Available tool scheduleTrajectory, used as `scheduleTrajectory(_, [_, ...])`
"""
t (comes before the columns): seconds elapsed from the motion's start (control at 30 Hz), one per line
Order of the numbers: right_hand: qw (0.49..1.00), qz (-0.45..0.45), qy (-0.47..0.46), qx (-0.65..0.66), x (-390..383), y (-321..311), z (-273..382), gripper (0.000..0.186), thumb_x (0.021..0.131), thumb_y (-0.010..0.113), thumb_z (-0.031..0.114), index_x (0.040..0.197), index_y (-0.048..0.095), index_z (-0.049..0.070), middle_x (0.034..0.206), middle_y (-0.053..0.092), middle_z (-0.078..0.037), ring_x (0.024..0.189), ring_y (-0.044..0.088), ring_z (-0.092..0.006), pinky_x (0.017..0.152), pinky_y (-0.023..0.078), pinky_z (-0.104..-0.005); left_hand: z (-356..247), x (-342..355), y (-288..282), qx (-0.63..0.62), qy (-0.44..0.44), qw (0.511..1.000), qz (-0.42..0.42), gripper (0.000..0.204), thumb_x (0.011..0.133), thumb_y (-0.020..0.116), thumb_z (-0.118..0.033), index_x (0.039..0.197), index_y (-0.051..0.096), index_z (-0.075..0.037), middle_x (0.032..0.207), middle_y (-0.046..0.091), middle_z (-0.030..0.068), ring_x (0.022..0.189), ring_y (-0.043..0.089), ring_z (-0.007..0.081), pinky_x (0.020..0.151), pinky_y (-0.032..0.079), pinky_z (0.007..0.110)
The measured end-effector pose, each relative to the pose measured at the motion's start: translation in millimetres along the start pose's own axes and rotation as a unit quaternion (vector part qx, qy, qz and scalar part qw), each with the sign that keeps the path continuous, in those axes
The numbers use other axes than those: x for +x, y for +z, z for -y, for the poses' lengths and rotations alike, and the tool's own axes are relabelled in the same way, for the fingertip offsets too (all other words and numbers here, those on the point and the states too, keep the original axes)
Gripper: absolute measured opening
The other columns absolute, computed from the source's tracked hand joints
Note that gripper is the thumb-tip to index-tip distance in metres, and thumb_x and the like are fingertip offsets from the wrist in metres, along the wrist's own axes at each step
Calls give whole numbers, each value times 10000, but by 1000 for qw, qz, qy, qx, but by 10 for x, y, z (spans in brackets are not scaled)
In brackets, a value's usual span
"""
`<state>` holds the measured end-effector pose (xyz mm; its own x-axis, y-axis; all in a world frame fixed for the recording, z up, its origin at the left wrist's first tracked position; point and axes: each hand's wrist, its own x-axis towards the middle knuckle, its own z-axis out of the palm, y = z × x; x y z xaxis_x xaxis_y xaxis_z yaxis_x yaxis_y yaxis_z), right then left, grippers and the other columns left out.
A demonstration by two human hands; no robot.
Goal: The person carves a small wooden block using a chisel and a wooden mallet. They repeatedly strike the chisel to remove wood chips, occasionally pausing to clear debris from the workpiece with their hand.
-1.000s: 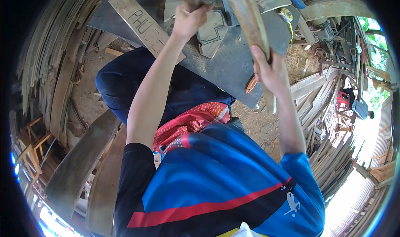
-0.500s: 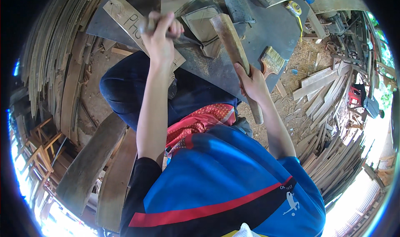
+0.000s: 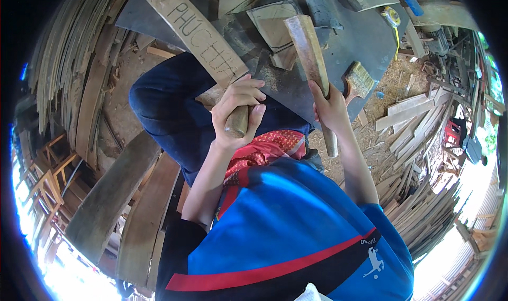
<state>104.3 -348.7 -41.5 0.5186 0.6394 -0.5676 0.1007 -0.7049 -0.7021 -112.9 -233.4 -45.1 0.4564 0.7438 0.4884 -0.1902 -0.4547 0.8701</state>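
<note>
My left hand (image 3: 235, 110) is closed round the wooden handle of a chisel (image 3: 236, 125). The handle's rounded butt points toward me, and the blade is hidden behind my fingers. Just beyond that hand is the near end of a long board (image 3: 185, 28) with letters marked along it. My right hand (image 3: 329, 106) grips a wooden club (image 3: 308, 44) around its narrow lower part, its thick end pointing away over the table. Right of the club lies a flat paintbrush (image 3: 360, 80) with pale bristles.
On the dark table (image 3: 344, 47) are wood offcuts (image 3: 272, 23), a grey cylindrical object (image 3: 320, 7) and a yellow tape measure (image 3: 391, 16). Stacked planks (image 3: 63, 52) line the left side. More boards (image 3: 413, 110) and shavings cover the floor at right.
My left hand has come back toward my body from over the board, turning the chisel's butt toward me. The lettered board is now uncovered. My right hand still holds the club.
</note>
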Motion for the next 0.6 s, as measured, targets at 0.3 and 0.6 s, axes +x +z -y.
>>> scheduleTrajectory(0.3, [1000, -2, 6, 8, 42, 12, -79, 446, 980, 646, 424, 980, 589, -18, 558, 540, -34, 427, 544, -119, 399, 428, -277, 96, 391, -79, -223, -59, 946, -229, 185, 933, 634, 19, 784, 528, -11, 686, 581, 74, 657, 582, 144, 899, 561, 459])
scheduleTrajectory(0.6, [1000, -9, 13, -11, 38, 38, -44, 470, 997, 607, 465, 909, 548, 7, 547, 528, -40, 418, 531, -127, 398, 417, -287, 362, 756, 42, -275, -115, 924, -241, 207, 933, 688, -54, 785, 549, -14, 638, 568, 41, 614, 566, 117, 730, 561, 328])
